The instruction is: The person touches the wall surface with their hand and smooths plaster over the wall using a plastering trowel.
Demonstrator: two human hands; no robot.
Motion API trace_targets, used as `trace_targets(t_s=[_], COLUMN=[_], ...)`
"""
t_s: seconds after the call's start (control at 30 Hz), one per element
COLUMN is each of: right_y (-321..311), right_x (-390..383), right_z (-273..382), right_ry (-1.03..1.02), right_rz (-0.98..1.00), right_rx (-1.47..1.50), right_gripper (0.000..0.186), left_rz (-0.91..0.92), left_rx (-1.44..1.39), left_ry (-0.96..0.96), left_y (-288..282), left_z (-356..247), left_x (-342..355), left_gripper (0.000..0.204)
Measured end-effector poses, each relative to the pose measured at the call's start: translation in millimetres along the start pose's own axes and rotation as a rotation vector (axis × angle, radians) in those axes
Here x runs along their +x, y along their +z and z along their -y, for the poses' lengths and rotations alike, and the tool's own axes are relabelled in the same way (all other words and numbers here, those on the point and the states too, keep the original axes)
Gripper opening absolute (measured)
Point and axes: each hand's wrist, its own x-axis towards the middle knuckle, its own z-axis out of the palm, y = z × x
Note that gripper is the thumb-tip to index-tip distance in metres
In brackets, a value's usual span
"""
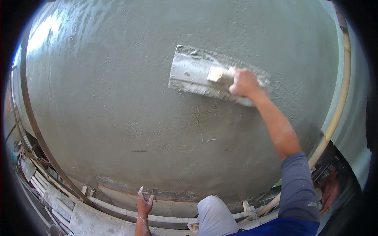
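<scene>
My right hand (245,83) is wrapped round the handle of a wide plastering trowel (189,72), its long blade smeared with grey plaster. The trowel lies against a wall (118,102) coated in wet-looking grey plaster, tilted slightly down to the right. Shallow ridges and scratches mark the coat around it. Low down near the wall's bottom edge, my left hand (145,203) is raised with its fingers apart and nothing in it.
A dark upright pole (33,120) bends along the left, and a yellowish pole (341,100) runs up the right. Below the wall lies a horizontal pole (165,219), near my knee (214,214). Several pale poles (38,183) sit at lower left beside a dusty board (84,220).
</scene>
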Motion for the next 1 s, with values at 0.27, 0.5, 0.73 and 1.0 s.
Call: trace_targets(t_s=[0.27, 0.5, 0.73, 1.0], right_y=[2, 74, 56, 26], right_x=[36, -104, -106, -21], right_z=[17, 31, -95, -11], right_ry=[-0.051, -0.125, 0.612, 0.512], right_rz=[0.181, 0.290, -0.488, -0.278], right_rx=[-0.030, 0.196, 0.623, 1.273], right_gripper=[0.040, 0.039, 0.023, 0.007], left_rz=[-0.022, -0.002, 0.010, 0.021], left_rx=[0.032, 0.008, -0.099, -0.184], left_ry=[0.023, 0.026, -0.044, -0.061], left_y=[8, 7, -12, -16], left_z=[25, 29, -12, -25], left_x=[7, -1, 1, -1], left_gripper=[0.073, 0.075, 0.075, 0.073])
